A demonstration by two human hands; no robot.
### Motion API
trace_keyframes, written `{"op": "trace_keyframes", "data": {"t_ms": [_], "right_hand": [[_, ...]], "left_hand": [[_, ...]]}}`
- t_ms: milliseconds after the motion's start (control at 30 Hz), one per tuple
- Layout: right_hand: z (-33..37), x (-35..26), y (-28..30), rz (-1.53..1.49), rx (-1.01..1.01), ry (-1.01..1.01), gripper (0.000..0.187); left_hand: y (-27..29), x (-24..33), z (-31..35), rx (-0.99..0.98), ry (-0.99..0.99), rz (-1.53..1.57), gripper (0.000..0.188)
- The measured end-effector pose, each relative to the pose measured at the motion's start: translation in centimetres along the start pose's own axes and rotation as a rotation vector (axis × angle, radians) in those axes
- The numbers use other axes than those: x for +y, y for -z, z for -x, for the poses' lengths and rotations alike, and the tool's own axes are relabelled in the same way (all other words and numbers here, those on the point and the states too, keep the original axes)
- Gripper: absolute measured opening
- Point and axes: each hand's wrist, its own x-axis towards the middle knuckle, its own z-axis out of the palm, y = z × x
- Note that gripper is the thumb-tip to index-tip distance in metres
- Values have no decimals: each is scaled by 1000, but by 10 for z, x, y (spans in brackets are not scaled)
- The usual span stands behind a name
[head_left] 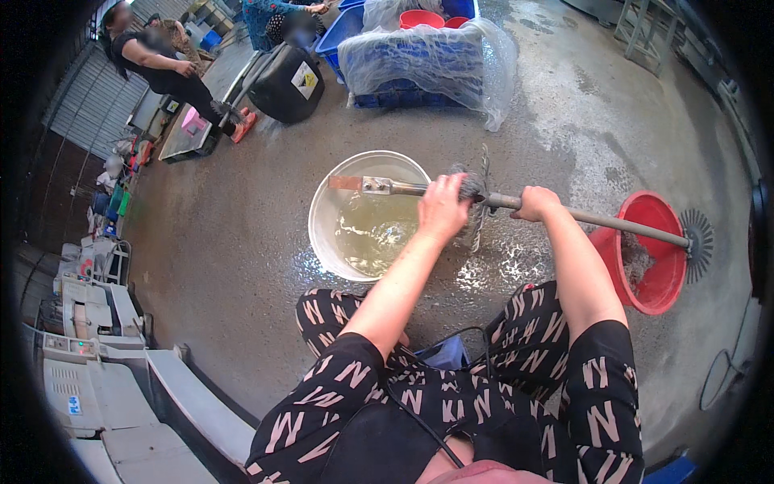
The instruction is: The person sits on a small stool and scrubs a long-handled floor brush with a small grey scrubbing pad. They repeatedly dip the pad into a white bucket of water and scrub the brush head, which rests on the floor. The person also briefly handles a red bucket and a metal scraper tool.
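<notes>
A wet grey floor (218, 234) stretches across the room, with pale grey machines (105, 395) along the left. Ahead, a big blue crate (330, 44) is draped in thin see-through sheeting (411, 64), and a black jug (278, 85) sits just to its left. Another person (153, 60), in dark clothes, stands farther off on that side.

The long metal pole (592, 219) lies crosswise in front of the seated worker, held up off the floor. Its left end is over the white bucket (321, 230), which has cloudy water (379, 234) in it; its right part slants across the red bucket (609, 254), where a grey tangle (637, 262) lies.

The right hand (536, 202) is wrapped round the pole near its middle, fingers closed on it. The left hand (443, 208) is farther along toward the white bucket, fingers bent over the pole against a fuzzy grey clump (472, 187); from here I can't tell whether they pinch that clump or only press on it. So the pole runs under both hands, with a bare stretch between them.

A spiky wheel (698, 244) sits at the pole's right end, past the red bucket. Smallest, a flat copper-coloured plate (345, 183) tips the left end.
</notes>
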Motion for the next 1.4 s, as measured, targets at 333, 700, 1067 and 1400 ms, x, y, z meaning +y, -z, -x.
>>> {"op": "trace_keyframes", "data": {"t_ms": [333, 700, 1067, 1400], "right_hand": [[4, 19, 0, -193, 125, 222, 53], [11, 12, 10, -180, 155, 278, 50], [18, 9, 21, -324, 20, 373, 50], [14, 0, 10, -258, -198, 173, 48]], "left_hand": [[0, -14, 1, 73, 13, -50, 37], [9, -52, 4, 238, 88, 6, 37], [24, -73, -2, 190, 108, 56, 39], [45, -86, -15, 175, 302, -106, 38]]}}
